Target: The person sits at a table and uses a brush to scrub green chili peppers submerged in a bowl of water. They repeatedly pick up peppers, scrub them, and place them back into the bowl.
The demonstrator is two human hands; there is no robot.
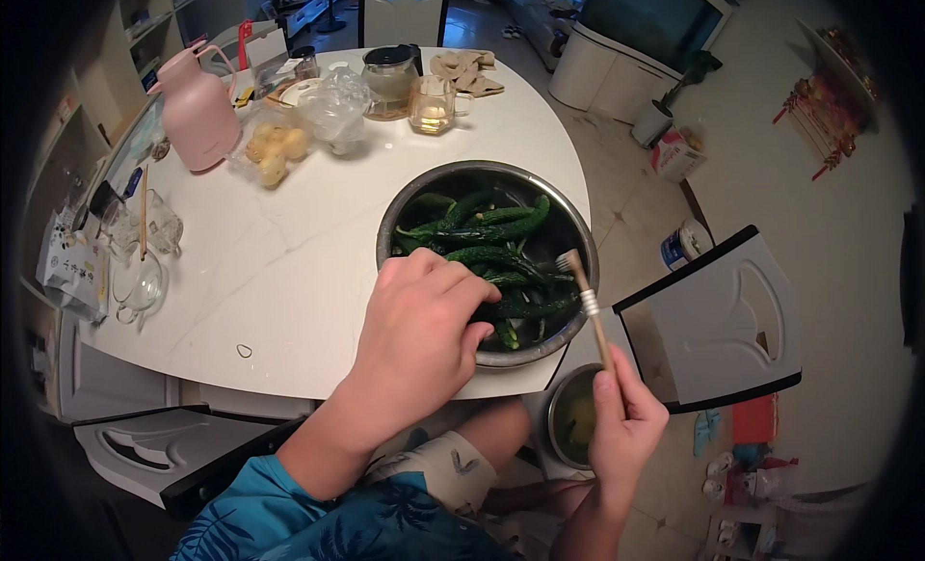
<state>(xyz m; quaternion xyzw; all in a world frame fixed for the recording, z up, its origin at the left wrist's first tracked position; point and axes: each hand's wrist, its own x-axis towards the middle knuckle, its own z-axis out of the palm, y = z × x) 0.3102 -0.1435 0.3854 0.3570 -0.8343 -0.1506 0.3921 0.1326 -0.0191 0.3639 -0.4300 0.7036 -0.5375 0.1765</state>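
A steel basin (pixel 485 361) stands at the near right edge of the table, with several dark green wrinkled peppers (pixel 484 232) inside. My left hand (pixel 426 322) reaches over the basin's near left rim, fingers curled down onto the peppers; whether it grips one is hidden. In my right hand (pixel 625 424) is a wooden toothbrush (pixel 595 311), held upright by its handle, its bristled head above the basin's right side. Below, partly behind my right hand, a smaller metal bowl (pixel 553 424) with liquid and something yellow-green sits on a chair seat.
A pink thermos jug (pixel 195 113), bagged yellow fruit (pixel 274 152), a glass pot (pixel 390 84), an amber glass mug (pixel 432 105) and a beige cloth (pixel 466 71) stand or lie at the far side. Glass cups (pixel 139 285) are at left. Chairs (pixel 730 322) stand around the table (pixel 289 272).
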